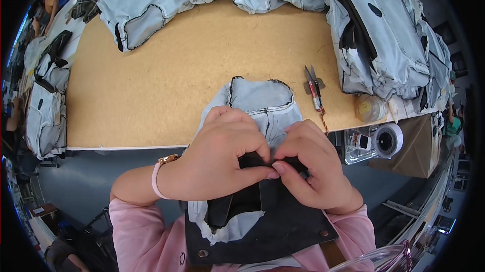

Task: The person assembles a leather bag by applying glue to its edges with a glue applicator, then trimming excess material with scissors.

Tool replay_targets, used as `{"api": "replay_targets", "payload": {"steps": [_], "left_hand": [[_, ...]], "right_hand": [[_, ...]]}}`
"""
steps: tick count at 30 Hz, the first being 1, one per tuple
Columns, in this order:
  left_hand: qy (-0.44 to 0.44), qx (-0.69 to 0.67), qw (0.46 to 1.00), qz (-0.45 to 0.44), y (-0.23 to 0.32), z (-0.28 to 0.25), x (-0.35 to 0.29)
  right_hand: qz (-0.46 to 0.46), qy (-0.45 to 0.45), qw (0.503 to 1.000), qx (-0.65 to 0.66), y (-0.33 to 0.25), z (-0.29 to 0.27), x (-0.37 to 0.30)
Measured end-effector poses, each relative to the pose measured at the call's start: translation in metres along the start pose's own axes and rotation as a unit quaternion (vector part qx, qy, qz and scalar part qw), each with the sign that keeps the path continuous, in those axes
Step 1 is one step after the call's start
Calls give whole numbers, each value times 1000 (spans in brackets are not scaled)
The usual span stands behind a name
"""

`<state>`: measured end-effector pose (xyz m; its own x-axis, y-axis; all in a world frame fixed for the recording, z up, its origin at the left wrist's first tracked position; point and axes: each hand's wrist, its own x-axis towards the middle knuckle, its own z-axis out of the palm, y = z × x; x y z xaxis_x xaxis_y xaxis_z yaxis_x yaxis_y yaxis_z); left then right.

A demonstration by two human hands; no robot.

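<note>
Clear, pink-edged eyewear (373,256) at lower right, left hand (225,153) and right hand (316,166) together, fingertips pinching dark fabric on a pale-blue garment (260,95), which lies across the near edge of a tan table (177,80), snips (314,87) to its right

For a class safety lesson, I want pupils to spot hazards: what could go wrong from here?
The snips lie with bare blades near the right hand, so a careless reach might nick it. Their twisted cord reaches the table's edge and could snag, dragging them off. The light-blue garment overhangs that edge and might slip if the left hand and right hand let go.
</note>
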<state>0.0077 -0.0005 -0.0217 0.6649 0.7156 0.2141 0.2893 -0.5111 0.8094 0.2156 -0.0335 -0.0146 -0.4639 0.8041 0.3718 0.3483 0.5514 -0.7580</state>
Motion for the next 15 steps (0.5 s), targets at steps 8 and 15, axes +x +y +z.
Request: {"api": "replay_targets", "payload": {"steps": [8, 15], "left_hand": [[-2, -27, 1000, -8, -4, -1, -4], [-32, -46, 998, -13, -5, -8, -1]], "right_hand": [[119, -9, 990, 78, 0, 5, -1], [-109, 58, 986, -110, 5, 9, -7]]}}
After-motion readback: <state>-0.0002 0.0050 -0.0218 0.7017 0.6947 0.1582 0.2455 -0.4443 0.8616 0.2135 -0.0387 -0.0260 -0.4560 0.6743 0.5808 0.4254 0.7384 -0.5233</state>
